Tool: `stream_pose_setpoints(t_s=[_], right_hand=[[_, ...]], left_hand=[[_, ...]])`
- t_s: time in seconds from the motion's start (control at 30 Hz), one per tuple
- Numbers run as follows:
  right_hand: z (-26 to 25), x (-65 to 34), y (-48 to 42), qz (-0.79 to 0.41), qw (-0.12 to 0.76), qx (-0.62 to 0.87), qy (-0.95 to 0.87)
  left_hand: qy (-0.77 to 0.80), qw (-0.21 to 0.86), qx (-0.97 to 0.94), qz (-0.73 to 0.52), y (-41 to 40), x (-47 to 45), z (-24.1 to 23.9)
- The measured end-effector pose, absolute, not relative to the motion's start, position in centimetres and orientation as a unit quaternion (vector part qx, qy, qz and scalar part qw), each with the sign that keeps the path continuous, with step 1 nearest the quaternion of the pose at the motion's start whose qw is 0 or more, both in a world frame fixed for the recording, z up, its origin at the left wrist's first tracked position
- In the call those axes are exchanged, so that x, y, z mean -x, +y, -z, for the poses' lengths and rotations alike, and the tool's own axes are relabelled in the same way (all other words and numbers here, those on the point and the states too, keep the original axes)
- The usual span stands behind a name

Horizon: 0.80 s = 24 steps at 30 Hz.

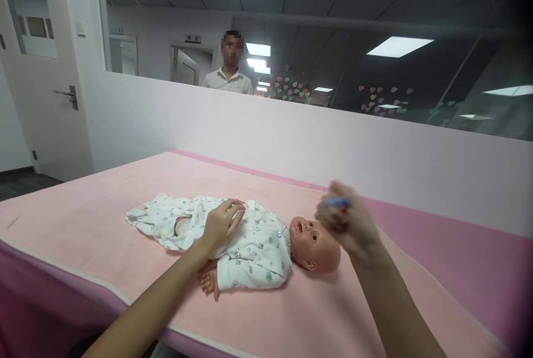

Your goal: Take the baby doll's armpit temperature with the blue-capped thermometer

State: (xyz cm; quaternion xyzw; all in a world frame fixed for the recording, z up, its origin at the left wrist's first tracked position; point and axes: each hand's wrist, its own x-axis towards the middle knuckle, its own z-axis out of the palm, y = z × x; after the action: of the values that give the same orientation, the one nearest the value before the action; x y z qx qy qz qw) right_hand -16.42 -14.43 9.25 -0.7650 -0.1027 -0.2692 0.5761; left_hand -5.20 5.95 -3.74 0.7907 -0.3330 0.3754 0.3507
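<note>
From the head camera, a baby doll (250,244) in a white printed romper lies on its back on the pink-covered worktop (83,225), head toward the right and legs toward the left, roughly at the middle of the pad.

The left hand (220,223) rests open, fingers loosely spread and slightly curled, flat on the doll's chest and belly; it grips nothing, it simply steadies the body.

The right hand (345,222) is raised just beside and above the doll's head, blurred with motion. It is closed around a small blue object (336,202), too smeared to identify.

The work looks to be at a holding-and-tending stage: the doll pinned gently while the blue item is brought near the face. Any next move would, I judge, call for a steady left palm and a slow, careful right hand by the face.

Behind the low white partition (291,136) a person in a white shirt (229,80) stands watching, well apart.
</note>
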Motion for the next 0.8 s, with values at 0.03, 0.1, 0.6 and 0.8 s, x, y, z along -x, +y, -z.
stream_pose_setpoints(t_s=[0.03,0.1,0.6,0.8], right_hand=[[-8.6,16.5,-14.2,0.26,0.529,0.802,-0.093],[-8.0,16.9,-13.6,0.285,0.449,0.843,-0.081],[-8.7,15.6,-12.4,0.295,0.525,0.795,-0.071],[-5.7,18.2,-12.9,0.454,0.187,0.863,-0.122]], left_hand=[[-0.331,0.346,-0.796,-0.371,5.9,5.1,3.8],[-0.333,0.33,-0.806,-0.361,5.9,5.0,3.9],[-0.348,0.276,-0.829,-0.34,5.8,4.6,4.3],[-0.352,0.268,-0.836,-0.326,5.9,4.6,4.3]])
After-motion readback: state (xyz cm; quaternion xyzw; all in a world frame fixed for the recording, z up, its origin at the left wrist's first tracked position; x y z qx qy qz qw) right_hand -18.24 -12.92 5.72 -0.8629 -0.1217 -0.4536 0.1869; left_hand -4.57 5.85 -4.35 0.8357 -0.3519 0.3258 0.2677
